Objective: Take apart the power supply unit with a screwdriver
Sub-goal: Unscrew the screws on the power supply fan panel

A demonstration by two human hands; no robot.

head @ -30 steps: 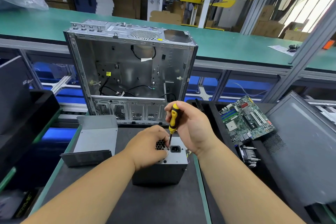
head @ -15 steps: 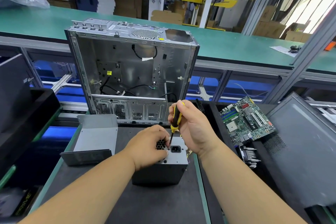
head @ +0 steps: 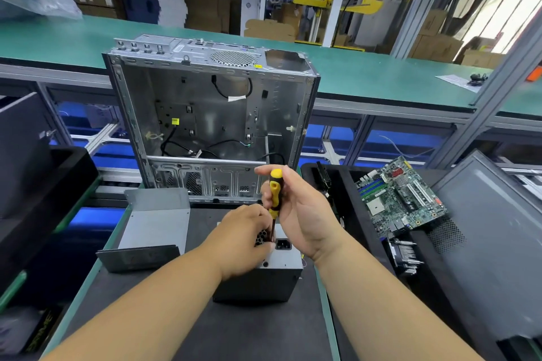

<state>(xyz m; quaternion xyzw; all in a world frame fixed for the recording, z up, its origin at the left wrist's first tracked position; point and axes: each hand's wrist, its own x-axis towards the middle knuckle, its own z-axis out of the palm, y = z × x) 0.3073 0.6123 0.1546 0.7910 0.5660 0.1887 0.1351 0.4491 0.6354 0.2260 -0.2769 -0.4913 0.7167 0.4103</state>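
Below the right hand (head: 296, 208), whose grip pinched the screwdriver (head: 275, 193) upright, the left hand (head: 245, 236) clasped the power supply unit (head: 264, 281) on the tabletop (head: 205, 328).

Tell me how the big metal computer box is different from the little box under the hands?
The computer case stands tall with its side open, so you see cables inside; the power supply unit is smaller, low and closed. Nobody touches the case, while the left hand holds the unit and the right hand works a screwdriver into it. Both are grey metal.
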